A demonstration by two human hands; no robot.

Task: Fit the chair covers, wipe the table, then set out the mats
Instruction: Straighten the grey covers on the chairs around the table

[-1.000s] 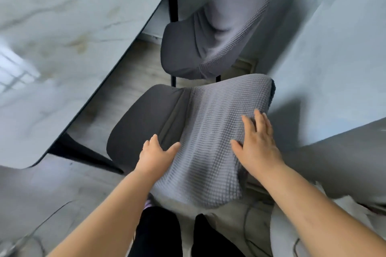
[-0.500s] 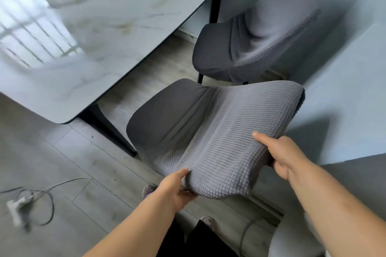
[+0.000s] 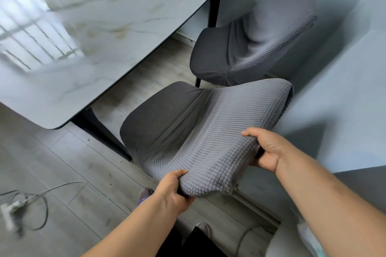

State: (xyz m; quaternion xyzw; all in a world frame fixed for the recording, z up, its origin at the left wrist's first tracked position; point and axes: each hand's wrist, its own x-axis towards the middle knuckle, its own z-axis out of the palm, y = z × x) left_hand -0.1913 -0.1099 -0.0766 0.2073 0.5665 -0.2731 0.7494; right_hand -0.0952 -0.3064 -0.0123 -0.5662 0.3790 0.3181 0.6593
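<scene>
A grey waffle-knit chair cover (image 3: 219,131) is stretched over the near chair's backrest, while the dark seat (image 3: 158,110) beside it is bare. My left hand (image 3: 173,192) pinches the cover's lower hem at the bottom left. My right hand (image 3: 265,148) grips the hem at the right edge, fingers curled under the fabric. A second chair (image 3: 257,44) behind it wears a similar grey cover, loosely wrinkled. The marble-look table (image 3: 100,33) fills the upper left, with yellowish smears on its top.
A black table leg (image 3: 104,133) stands left of the near chair. A white power strip with a grey cable (image 3: 25,204) lies on the wooden floor at the lower left. Pale walls (image 3: 344,89) close off the right side. My shoes (image 3: 144,194) show below.
My hands slid from flat on the backrest down to the cover's lower edge and closed on the hem. The view swung left, showing more table and floor.
</scene>
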